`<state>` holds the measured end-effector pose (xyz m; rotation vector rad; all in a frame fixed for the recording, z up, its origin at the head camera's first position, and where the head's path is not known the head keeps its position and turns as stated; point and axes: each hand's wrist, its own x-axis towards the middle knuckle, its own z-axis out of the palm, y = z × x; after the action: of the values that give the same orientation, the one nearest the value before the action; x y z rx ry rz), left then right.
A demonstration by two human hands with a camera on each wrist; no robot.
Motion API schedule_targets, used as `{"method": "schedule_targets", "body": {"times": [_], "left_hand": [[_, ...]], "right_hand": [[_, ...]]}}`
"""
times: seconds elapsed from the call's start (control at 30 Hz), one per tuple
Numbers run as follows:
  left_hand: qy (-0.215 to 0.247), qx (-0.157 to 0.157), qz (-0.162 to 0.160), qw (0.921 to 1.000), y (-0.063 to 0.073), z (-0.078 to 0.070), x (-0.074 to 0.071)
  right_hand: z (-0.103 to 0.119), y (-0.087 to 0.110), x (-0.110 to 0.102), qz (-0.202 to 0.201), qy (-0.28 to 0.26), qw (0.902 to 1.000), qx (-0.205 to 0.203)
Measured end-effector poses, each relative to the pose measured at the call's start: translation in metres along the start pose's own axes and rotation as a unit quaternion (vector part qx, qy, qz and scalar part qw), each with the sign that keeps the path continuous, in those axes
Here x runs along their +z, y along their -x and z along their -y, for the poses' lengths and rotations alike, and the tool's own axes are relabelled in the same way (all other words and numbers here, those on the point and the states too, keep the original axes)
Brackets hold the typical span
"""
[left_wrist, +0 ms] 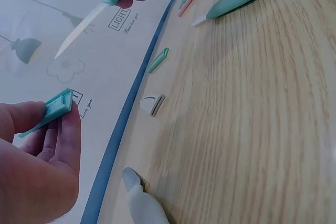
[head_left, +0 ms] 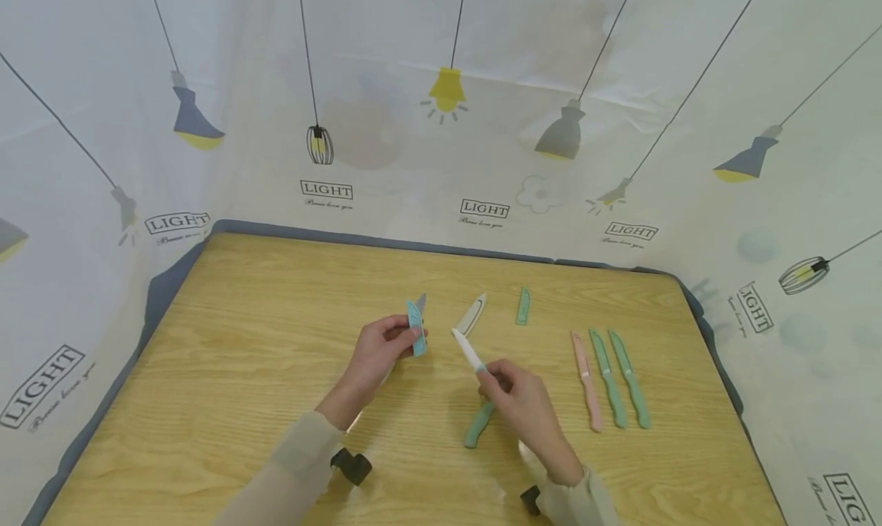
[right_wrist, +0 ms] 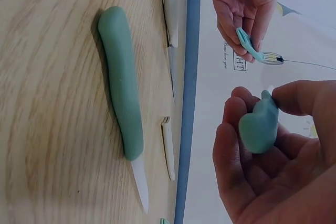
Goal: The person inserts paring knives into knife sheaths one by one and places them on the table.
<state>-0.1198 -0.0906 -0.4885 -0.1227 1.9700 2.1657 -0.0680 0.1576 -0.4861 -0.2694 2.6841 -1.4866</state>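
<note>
My left hand [head_left: 375, 355] pinches a light blue-green knife sheath [head_left: 416, 334] between thumb and fingers, its open end showing in the left wrist view. My right hand [head_left: 525, 403] grips the teal handle [right_wrist: 261, 127] of a paring knife, whose bare white blade [head_left: 468, 351] points up and left toward the sheath, apart from it. Below the right hand lies an unsheathed green-handled knife [right_wrist: 122, 85]. A white-handled knife [left_wrist: 143, 203] with a grey blade lies on the table, mostly hidden behind my left hand in the head view. Between the hands, farther back, rests a white sheath [head_left: 472, 315].
A green sheath [head_left: 524, 306] lies at the back. To the right, a pink knife [head_left: 587, 384] and two green knives, one of them the outermost knife [head_left: 630, 380], lie side by side. The wooden table [head_left: 241, 342] meets a printed curtain [head_left: 400, 158] behind.
</note>
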Motion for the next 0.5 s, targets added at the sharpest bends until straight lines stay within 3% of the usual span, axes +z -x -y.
{"method": "schedule_targets", "body": {"times": [0.5], "left_hand": [[0.065,0.001,-0.013,0.9978,-0.0008,-0.0004,0.0052]], "right_hand": [[0.0080,0.0038,0.0076,0.028,0.004,0.9995,0.010]]}}
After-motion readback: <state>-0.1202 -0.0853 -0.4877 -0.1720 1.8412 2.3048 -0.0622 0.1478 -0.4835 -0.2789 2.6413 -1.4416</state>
